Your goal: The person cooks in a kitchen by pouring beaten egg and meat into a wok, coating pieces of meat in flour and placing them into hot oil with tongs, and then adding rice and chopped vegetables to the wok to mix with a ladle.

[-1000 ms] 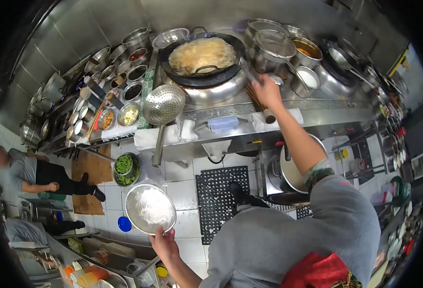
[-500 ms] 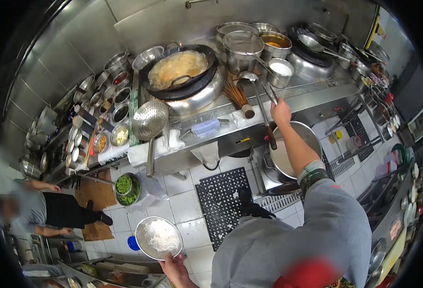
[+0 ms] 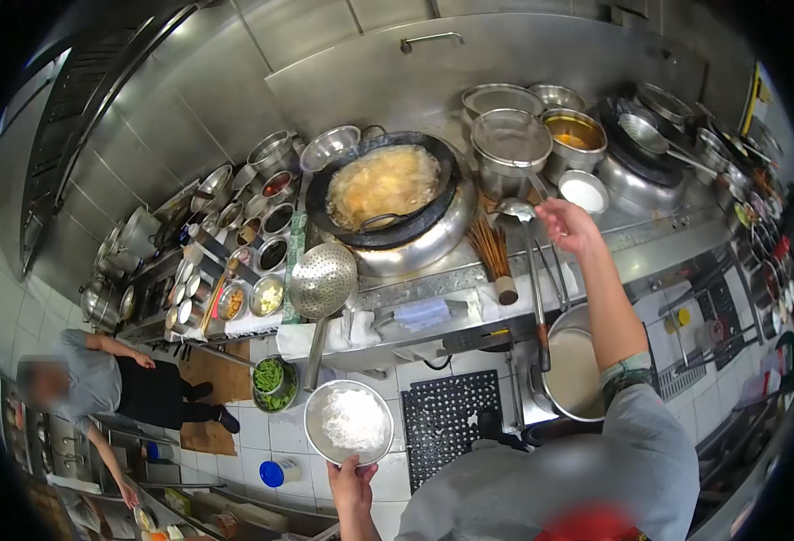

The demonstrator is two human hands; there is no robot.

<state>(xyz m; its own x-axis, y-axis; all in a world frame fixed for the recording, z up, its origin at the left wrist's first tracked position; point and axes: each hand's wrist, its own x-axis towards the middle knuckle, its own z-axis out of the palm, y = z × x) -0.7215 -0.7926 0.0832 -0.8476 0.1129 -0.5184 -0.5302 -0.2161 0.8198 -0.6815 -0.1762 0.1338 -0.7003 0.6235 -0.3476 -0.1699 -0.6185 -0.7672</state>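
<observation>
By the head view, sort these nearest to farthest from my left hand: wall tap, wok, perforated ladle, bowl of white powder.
1. Bowl of white powder: in left hand.
2. Perforated ladle: ahead, slightly left.
3. Wok: ahead, beyond ladle.
4. Wall tap: farthest back.

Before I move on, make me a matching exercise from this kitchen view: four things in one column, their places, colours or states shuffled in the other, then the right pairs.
Things
1. Powder bowl
2. Wok
3. Bundle of thin sticks
4. Vegetables

Places, colours, states
A. Green
B. Filled with frothy liquid
C. Gripped at the rim by the left hand
D. Brown, to the right of the wok in the picture

Right pairs
1-C, 2-B, 3-D, 4-A
</observation>
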